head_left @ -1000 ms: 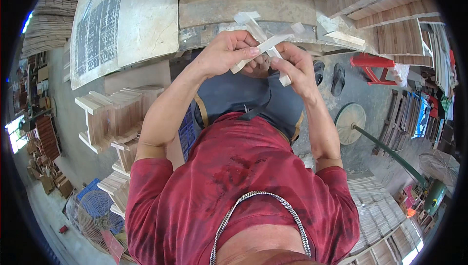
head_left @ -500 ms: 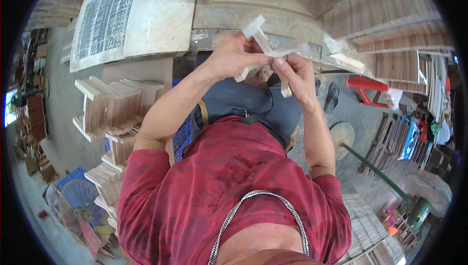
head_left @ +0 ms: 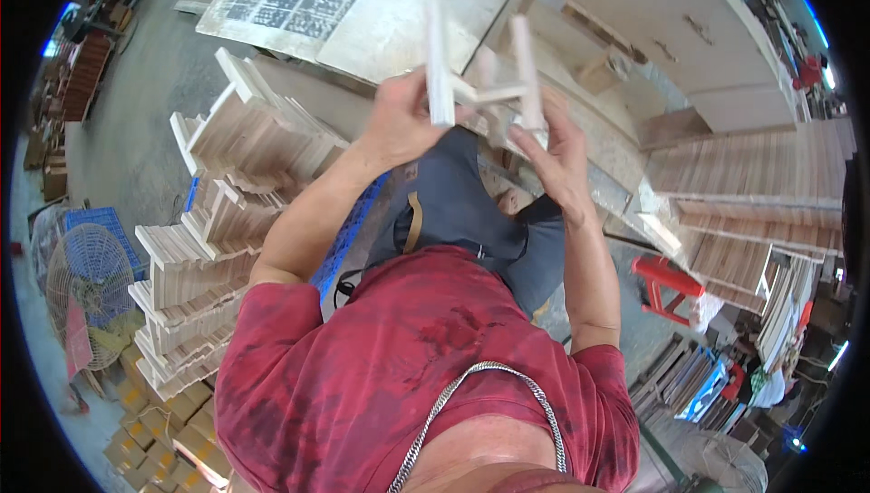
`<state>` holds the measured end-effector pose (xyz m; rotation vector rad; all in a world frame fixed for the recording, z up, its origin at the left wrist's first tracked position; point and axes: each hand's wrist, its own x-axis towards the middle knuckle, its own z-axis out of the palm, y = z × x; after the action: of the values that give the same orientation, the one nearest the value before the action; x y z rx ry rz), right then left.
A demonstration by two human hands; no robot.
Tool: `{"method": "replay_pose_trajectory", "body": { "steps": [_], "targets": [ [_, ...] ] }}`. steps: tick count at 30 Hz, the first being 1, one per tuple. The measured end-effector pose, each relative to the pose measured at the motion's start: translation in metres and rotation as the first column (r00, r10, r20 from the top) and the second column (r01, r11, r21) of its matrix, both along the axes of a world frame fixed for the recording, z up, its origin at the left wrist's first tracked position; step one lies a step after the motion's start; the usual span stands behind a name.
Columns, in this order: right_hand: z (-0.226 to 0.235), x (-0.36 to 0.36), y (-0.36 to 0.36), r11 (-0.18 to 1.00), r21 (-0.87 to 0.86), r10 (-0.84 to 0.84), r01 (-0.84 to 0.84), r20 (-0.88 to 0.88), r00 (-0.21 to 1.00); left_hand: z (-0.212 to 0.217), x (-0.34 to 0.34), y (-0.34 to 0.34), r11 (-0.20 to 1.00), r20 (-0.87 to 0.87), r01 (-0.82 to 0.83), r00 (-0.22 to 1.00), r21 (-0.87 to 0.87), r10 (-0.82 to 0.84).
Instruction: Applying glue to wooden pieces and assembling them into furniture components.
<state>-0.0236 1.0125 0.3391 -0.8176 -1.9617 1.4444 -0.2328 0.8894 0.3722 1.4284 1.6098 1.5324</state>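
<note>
Red shirt [head_left: 426, 357] with a metal neck chain [head_left: 471, 402], nearest the viewer, below the grip; dark apron or trousers [head_left: 462, 212] just under the hands. Left hand [head_left: 403, 121], fingers curled shut around the left upright of a pale wooden frame piece [head_left: 485, 85], raised in front of the body. Right hand [head_left: 557, 153], fingers closed on the lower end of the right upright of the same piece; the two uprights stand roughly parallel, joined by a short crossbar between the hands. The piece is held clear of the bench, in the air, touching only the two hands. To the left of the grip, stacks of similar wooden pieces [head_left: 227, 203] in tilted piles, running down toward a blue crate [head_left: 100, 226], a floor fan [head_left: 82, 280] and cardboard boxes [head_left: 154, 420]. To the right of the grip and lower, a red stool [head_left: 666, 285] on the concrete floor, with stacks of flat wooden slats [head_left: 752, 203] beside it. Beyond the grip, a large pale board [head_left: 381, 4] lying flat, partly covered in printed rows, and a light wooden panel [head_left: 671, 31] further right.
</note>
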Motion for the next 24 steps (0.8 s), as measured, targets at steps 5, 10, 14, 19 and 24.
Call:
{"method": "replay_pose_trajectory", "body": {
  "steps": [5,10,14,19,24],
  "targets": [
    [0.036,-0.064,0.034,0.967,-0.196,0.153,-0.161,-0.058,0.987,-0.02,-0.052,0.007,0.945,-0.699,-0.004,0.673,0.326,0.243],
    [-0.003,-0.131,0.059,0.954,-0.123,0.274,-0.275,-0.024,0.961,-0.049,-0.096,0.011,0.927,-0.854,-0.069,0.369,0.37,0.368],
    [-0.056,-0.175,0.053,0.982,0.027,0.19,-0.189,-0.054,0.98,-0.051,-0.093,-0.055,0.888,-0.836,-0.347,0.351,0.301,0.421],
    [-0.097,-0.183,0.068,0.982,0.186,-0.015,0.004,0.058,0.998,0.045,-0.07,-0.127,0.692,-0.759,-0.553,0.155,0.463,0.632],
    [-0.047,-0.117,0.042,0.998,0.021,0.057,-0.065,0.275,0.96,0.058,-0.14,-0.175,0.508,-0.914,-0.861,0.223,-0.022,0.339]
  ]
}}
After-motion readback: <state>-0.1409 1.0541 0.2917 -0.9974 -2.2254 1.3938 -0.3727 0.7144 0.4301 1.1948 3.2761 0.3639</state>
